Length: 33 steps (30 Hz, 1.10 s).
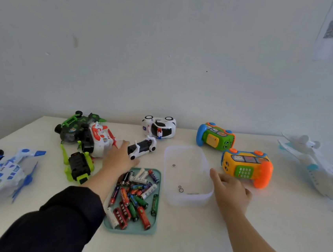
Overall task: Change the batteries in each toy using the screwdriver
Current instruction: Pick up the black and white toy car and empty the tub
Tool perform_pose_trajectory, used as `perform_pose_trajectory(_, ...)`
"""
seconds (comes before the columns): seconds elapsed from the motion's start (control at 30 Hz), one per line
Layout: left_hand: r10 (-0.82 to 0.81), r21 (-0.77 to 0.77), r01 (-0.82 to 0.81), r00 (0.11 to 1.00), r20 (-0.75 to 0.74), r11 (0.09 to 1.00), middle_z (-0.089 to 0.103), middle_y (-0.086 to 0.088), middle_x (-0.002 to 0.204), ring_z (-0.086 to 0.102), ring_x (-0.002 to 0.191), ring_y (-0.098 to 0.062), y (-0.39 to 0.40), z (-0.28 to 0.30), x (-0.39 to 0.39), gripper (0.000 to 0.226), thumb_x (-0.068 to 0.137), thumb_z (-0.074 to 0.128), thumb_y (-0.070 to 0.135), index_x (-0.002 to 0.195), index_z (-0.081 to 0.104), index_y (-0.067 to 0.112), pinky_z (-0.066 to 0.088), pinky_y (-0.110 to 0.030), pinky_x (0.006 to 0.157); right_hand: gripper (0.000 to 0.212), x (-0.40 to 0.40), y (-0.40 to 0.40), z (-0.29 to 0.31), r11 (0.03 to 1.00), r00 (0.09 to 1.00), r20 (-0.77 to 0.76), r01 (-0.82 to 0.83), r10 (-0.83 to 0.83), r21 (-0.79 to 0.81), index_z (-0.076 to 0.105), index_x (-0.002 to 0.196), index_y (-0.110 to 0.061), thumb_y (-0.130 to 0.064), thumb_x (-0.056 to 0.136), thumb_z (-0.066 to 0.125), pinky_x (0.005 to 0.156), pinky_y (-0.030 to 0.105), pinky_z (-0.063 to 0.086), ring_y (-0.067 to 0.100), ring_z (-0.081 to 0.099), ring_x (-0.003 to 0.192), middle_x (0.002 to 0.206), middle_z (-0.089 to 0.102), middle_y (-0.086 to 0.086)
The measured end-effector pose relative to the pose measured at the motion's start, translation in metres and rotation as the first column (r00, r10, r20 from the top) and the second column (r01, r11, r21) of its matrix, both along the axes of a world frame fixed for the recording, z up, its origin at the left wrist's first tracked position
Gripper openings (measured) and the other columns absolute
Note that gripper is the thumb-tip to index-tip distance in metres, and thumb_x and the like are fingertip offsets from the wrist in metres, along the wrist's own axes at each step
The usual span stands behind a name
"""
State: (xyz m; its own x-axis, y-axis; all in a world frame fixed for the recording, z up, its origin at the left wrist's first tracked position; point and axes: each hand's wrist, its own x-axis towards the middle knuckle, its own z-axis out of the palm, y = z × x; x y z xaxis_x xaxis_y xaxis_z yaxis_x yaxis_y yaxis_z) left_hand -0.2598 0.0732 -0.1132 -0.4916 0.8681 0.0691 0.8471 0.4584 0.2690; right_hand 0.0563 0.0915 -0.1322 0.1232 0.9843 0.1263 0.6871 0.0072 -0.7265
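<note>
A person's left hand reaches flat and open-fingered over the far edge of the teal battery tray, fingertips beside a small black-and-white toy car lying just beyond the tray. The right hand, fingers loosely spread and holding nothing, rests against the clear plastic container to the tray's right, where small screws lie. Loose batteries fill the tray. Left of it sit green, red-and-white and blue-and-white toy vehicles; farther right, two toy phones. No screwdriver can be made out.
</note>
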Motion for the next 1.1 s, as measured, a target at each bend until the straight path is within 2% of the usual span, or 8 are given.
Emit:
perform_pose_trajectory(0.2, 0.059, 0.208, -0.066, 0.998, 0.039, 0.976, 0.062, -0.008, 0.099, 0.057, 0.090, -0.026, 0.009, -0.001, 0.011, 0.041, 0.084, 0.060, 0.036, 0.120, 0.052, 0.017, 0.048, -0.035, 0.071, 0.036, 0.000, 0.001, -0.003, 1.000, 1.000, 0.011, -0.003, 0.003, 0.019, 0.068, 0.085, -0.036, -0.058, 0.088, 0.039, 0.090, 0.031, 0.024, 0.012, 0.052, 0.100, 0.083, 0.063, -0.014)
perform_pose_trajectory(0.43, -0.017, 0.498, -0.220, 0.904, 0.427, 0.839, 0.058, -0.003, 0.084, 0.053, 0.072, -0.019, -0.018, 0.051, 0.055, 0.015, 0.088, 0.058, 0.025, 0.098, 0.058, 0.013, 0.039, -0.030, 0.057, 0.028, 0.002, -0.003, -0.008, 0.995, 0.984, -0.164, -0.061, 0.073, 0.079, 0.060, 0.096, -0.037, -0.049, 0.094, 0.035, 0.095, 0.028, 0.021, 0.017, 0.049, 0.112, 0.105, 0.065, -0.004)
perform_pose_trajectory(0.57, -0.178, 0.540, -0.360, 0.684, 0.707, 0.760, 0.057, 0.002, 0.084, 0.053, 0.069, -0.013, -0.038, 0.070, 0.090, 0.016, 0.092, 0.053, 0.025, 0.105, 0.058, 0.018, 0.051, -0.031, 0.057, 0.063, 0.000, -0.020, -0.007, 0.924, 0.911, -0.267, -0.229, 0.314, 0.306, 0.054, 0.126, -0.034, -0.064, 0.075, 0.036, 0.101, 0.032, 0.029, 0.007, 0.045, 0.118, 0.125, 0.054, -0.007)
perform_pose_trajectory(0.67, -0.217, 0.360, -0.482, 0.327, 0.920, 0.799, 0.061, -0.008, 0.081, 0.052, 0.060, -0.015, -0.048, 0.079, 0.108, 0.021, 0.093, 0.053, 0.028, 0.099, 0.062, 0.010, 0.042, -0.023, 0.044, 0.046, 0.001, -0.026, -0.010, 0.834, 0.891, -0.041, -0.404, 0.451, 0.376, 0.064, 0.094, -0.030, -0.065, 0.070, 0.046, 0.097, 0.038, 0.034, 0.017, 0.045, 0.122, 0.127, 0.051, 0.003)
perform_pose_trajectory(0.73, -0.226, 0.276, -0.466, 0.161, 0.961, 0.840, 0.063, -0.013, 0.077, 0.052, 0.051, -0.014, -0.055, 0.082, 0.118, 0.027, 0.095, 0.050, 0.032, 0.098, 0.064, 0.010, 0.037, -0.019, 0.041, 0.042, 0.002, -0.028, -0.013, 0.839, 0.906, -0.007, -0.388, 0.422, 0.382, 0.051, 0.069, -0.022, -0.064, 0.067, 0.051, 0.091, 0.039, 0.040, 0.029, 0.052, 0.115, 0.121, 0.056, 0.012)
perform_pose_trajectory(0.9, -0.221, 0.227, -0.333, 0.056, 0.974, 0.915, 0.063, -0.017, 0.073, 0.047, 0.041, -0.013, -0.064, 0.085, 0.130, 0.035, 0.094, 0.041, 0.037, 0.089, 0.063, 0.010, 0.026, -0.018, 0.041, 0.047, 0.031, -0.024, -0.015, 0.836, 0.966, -0.003, -0.224, 0.260, 0.500, 0.055, 0.067, -0.012, -0.059, 0.068, 0.053, 0.074, 0.029, 0.041, 0.030, 0.061, 0.095, 0.101, 0.063, 0.009)
perform_pose_trajectory(1.0, -0.185, 0.175, -0.199, -0.035, 0.982, 0.964, 0.061, -0.013, 0.070, 0.043, 0.038, -0.011, -0.061, 0.086, 0.139, 0.035, 0.091, 0.038, 0.039, 0.082, 0.060, 0.012, 0.024, -0.013, 0.034, 0.051, 0.040, -0.023, -0.011, 0.809, 0.984, 0.067, -0.171, 0.162, 0.562, 0.065, 0.086, -0.012, -0.058, 0.072, 0.050, 0.087, 0.041, 0.040, 0.031, 0.057, 0.106, 0.107, 0.064, 0.010)
perform_pose_trajectory(1.1, -0.152, 0.148, -0.079, -0.046, 0.987, 0.986, 0.059, -0.009, 0.065, 0.040, 0.037, -0.010, -0.053, 0.082, 0.162, 0.043, 0.092, 0.037, 0.045, 0.076, 0.061, 0.013, 0.021, -0.013, 0.034, 0.060, 0.029, -0.030, -0.002, 0.753, 0.974, 0.124, -0.224, 0.189, 0.619, 0.062, 0.109, -0.015, -0.063, 0.075, 0.049, 0.096, 0.039, 0.026, 0.025, 0.044, 0.121, 0.125, 0.060, 0.006)
